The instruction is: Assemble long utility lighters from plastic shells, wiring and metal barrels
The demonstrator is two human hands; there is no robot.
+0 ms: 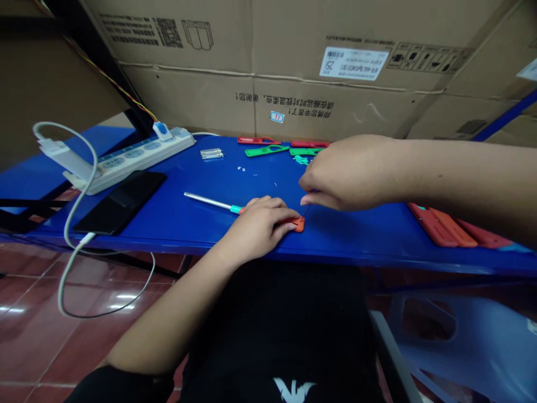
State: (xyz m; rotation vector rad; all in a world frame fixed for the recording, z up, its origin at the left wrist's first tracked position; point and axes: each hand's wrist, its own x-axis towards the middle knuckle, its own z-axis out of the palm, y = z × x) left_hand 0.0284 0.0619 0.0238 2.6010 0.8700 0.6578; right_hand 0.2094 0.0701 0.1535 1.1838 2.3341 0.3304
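My left hand (264, 226) is wrapped round an orange long-reach lighter (298, 224) lying on the blue table. Its metal tube (207, 200), with a turquoise collar at the base, points left. The orange butt end sticks out past my thumb and fingertips. Just above and right of that end, my right hand (339, 176) pinches with thumb and forefinger. A thin dark line shows below the fingertips, too fine to name. Beyond the right hand lie small turquoise parts (300, 160), partly covered by it.
Green handle shells (266, 150) and red handle shells (258, 140) lie along the cardboard box (251, 89). Silvery tubes (212, 154) and tiny white bits (241, 168) are nearby. Red-orange shells (453, 226) sit at right. A power strip (138, 159) and phone (121, 202) occupy the left.
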